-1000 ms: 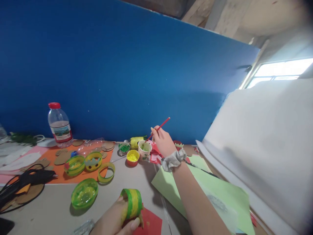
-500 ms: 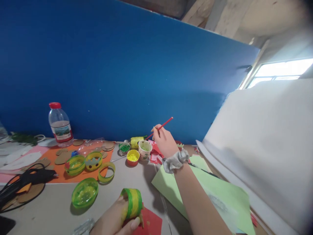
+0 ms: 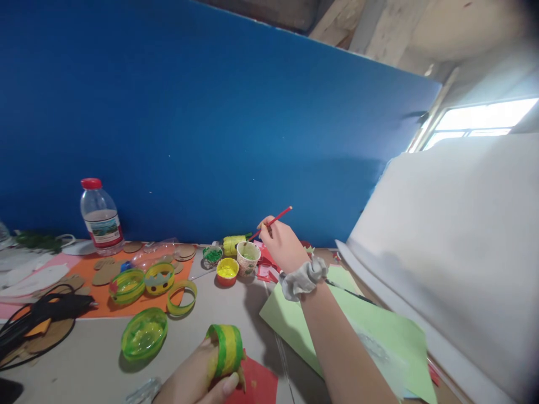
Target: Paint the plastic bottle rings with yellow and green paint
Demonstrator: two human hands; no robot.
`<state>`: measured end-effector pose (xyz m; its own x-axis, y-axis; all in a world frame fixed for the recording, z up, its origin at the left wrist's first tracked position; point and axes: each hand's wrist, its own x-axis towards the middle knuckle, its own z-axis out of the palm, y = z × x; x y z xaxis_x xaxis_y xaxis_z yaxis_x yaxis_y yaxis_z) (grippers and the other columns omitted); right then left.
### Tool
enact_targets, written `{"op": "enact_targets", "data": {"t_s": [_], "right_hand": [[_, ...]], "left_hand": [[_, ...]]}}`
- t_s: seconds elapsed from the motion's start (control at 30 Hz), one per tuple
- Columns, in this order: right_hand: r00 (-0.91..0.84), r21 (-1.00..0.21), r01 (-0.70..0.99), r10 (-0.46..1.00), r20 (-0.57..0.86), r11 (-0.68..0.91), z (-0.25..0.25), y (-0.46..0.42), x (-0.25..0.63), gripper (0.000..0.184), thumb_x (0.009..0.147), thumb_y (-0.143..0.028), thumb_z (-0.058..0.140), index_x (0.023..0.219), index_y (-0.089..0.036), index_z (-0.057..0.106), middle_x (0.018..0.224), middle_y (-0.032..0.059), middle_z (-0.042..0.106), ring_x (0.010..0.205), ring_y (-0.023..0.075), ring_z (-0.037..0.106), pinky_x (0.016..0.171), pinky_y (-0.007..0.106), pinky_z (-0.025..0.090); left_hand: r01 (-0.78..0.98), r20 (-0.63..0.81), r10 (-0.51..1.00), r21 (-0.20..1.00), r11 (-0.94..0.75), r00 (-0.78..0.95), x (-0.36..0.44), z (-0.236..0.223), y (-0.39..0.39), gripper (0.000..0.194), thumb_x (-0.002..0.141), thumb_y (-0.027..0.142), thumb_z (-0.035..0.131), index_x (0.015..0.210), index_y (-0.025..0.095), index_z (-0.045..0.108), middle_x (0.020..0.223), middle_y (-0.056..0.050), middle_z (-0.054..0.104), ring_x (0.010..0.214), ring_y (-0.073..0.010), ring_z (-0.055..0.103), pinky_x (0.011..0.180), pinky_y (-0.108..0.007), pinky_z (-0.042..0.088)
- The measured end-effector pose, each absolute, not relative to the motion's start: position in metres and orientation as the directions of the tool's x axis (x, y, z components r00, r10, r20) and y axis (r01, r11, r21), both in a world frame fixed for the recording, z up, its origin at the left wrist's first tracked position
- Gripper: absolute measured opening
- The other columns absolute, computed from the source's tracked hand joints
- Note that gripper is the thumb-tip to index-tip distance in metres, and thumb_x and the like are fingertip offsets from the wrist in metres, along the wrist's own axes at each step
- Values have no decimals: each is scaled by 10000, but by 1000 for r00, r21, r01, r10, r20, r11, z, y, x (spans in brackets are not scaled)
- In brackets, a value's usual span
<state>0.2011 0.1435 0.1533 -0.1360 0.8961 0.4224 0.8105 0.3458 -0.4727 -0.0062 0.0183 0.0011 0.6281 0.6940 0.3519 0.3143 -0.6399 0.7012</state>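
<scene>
My right hand (image 3: 281,242) pinches a thin red paintbrush (image 3: 280,214), its lower end slanting down into a patterned paper cup (image 3: 247,265) of pale green liquid. Low in the view, my left hand (image 3: 206,373) is closed on a ring painted in green and yellow stripes (image 3: 229,349); part of the fingers sits inside the ring. A small cup of yellow paint (image 3: 227,271) and a cup of green paint (image 3: 212,257) stand left of the paper cup. Behind them lies a yellow-painted bottle (image 3: 234,245).
Left of my hands are a green plastic bowl (image 3: 145,334), a plain yellow-green ring (image 3: 182,298), painted containers (image 3: 160,279) and an orange sheet (image 3: 101,306). A glue gun (image 3: 63,308) and a red-capped bottle (image 3: 100,216) stand farther left. Green paper (image 3: 391,331) lies under my right arm; a blue panel (image 3: 210,123) rises behind.
The view has shifted slightly. My right hand with the paintbrush stays by the paper cup, the brush's upper end a little lower. My left hand keeps hold of the striped ring.
</scene>
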Motion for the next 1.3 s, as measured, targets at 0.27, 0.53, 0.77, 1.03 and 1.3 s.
{"op": "enact_targets", "data": {"t_s": [0.27,0.53,0.77,1.03,1.3], "right_hand": [[-198,-487,778,890,410,397,151,144,203,261,946,-361,525,1040,-132,607,933,39,644,810,144,630,768,349,544],[-174,-532,751,894,414,392,149,145,199,315,956,-420,489,982,-131,611,829,16,632,700,117,609,699,311,537],[-166,-522,755,886,432,396,150,143,197,286,952,-389,506,1016,-129,605,867,23,636,739,127,619,720,324,542],[-128,-529,768,896,425,361,154,141,202,284,949,-386,513,1034,-129,599,866,22,632,719,122,613,693,310,541],[-144,-534,747,881,451,396,150,144,201,291,956,-390,499,1037,-130,599,865,23,634,725,123,616,704,316,542]], "left_hand": [[327,353,704,698,-636,616,-6,-5,21,242,952,338,425,947,199,623,943,-36,651,903,-175,564,900,-206,420],[310,347,700,712,-630,625,-6,1,18,249,960,310,414,952,190,632,914,-39,648,898,-174,572,887,-215,416],[336,327,711,709,-620,622,-5,-3,21,290,958,348,402,932,180,636,900,-51,650,889,-185,570,895,-235,414],[338,297,738,744,-576,605,-7,-5,18,292,961,357,405,952,178,636,940,-57,647,924,-188,574,911,-227,411],[319,327,725,735,-598,606,-5,-4,19,282,960,351,402,958,182,629,942,-55,640,921,-186,569,904,-227,414]]}}
